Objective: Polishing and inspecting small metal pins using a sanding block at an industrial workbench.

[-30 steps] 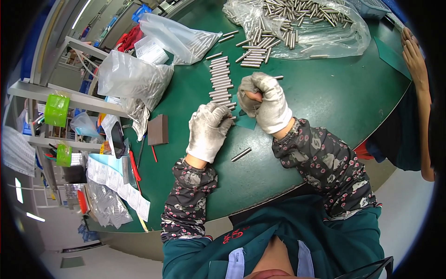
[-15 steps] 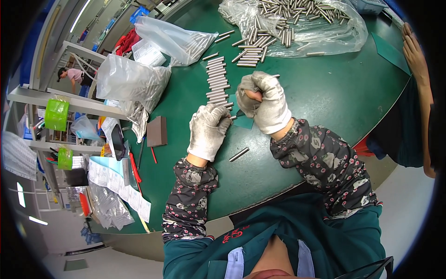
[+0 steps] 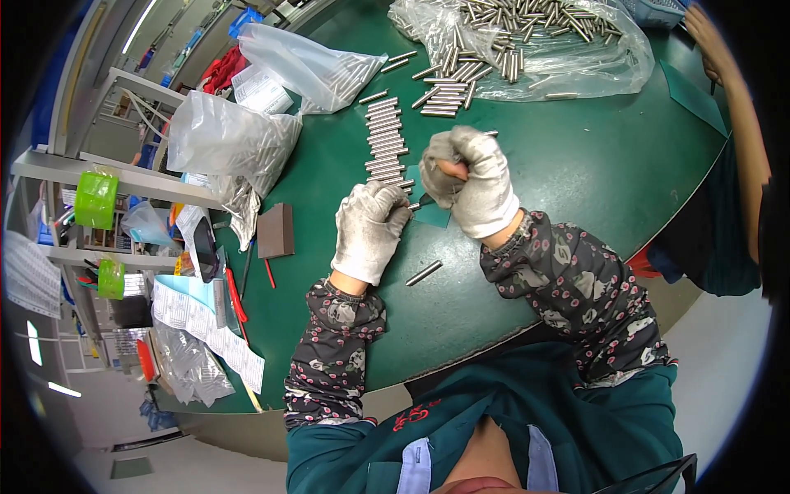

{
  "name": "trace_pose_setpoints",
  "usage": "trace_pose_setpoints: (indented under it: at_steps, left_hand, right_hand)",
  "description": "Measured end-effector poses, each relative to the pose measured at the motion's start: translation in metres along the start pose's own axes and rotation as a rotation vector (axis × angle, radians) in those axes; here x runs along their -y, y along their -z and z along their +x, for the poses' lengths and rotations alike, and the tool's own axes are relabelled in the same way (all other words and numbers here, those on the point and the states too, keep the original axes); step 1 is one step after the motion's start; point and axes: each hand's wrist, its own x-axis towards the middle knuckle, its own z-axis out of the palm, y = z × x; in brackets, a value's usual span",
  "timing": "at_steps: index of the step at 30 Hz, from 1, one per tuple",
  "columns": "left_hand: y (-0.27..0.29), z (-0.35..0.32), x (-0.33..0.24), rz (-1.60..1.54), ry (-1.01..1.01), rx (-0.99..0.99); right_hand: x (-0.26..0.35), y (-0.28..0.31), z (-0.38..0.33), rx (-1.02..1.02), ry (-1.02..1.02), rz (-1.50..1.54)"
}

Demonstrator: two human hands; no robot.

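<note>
In a white work glove, my left hand (image 3: 369, 230) is closed on a metal pin (image 3: 414, 207), whose end pokes out past the fingertips. My gloved right hand (image 3: 467, 177) is curled into a fist around a slim tool with a dark tip (image 3: 425, 200); the grip hides the rest. That tip points at the pin, over a small green sheet (image 3: 434, 216). Just beyond my left hand runs a column of pins (image 3: 384, 140) laid side by side. A single pin (image 3: 424, 273) lies nearer me, between my forearms. Another pin's end (image 3: 490, 133) shows behind my right hand.
Many loose pins (image 3: 527, 25) lie on a clear plastic bag (image 3: 609, 74) at the back. Bags of pins (image 3: 234, 136) and a brown block (image 3: 276, 230) stand left, near red-handled pliers (image 3: 235, 295) and papers (image 3: 206, 325). A co-worker's hand (image 3: 709, 41) is at the far right.
My hands hold nearly the same pose. The co-worker's hand at the right has moved farther back along the table edge. The person in the left background is mostly out of sight.
</note>
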Motion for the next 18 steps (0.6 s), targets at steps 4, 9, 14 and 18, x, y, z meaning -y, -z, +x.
trace_pose_setpoints:
  at_steps: [4,9,14,18]
  left_hand:
    - [0.003,0.002,-0.002,0.014,-0.002,0.024]
    - [0.004,0.001,-0.007,0.101,-0.042,-0.126]
    - [0.031,-0.002,-0.036,0.102,-0.023,0.114]
    - [0.035,-0.01,-0.053,0.167,-0.087,0.572]
  right_hand:
    - [0.003,-0.006,0.001,0.041,0.018,-0.131]
    - [0.001,-0.011,0.003,-0.088,-0.037,0.007]
    - [0.001,-0.004,0.004,-0.064,-0.026,0.011]
    - [0.001,-0.002,0.004,-0.036,-0.022,-0.002]
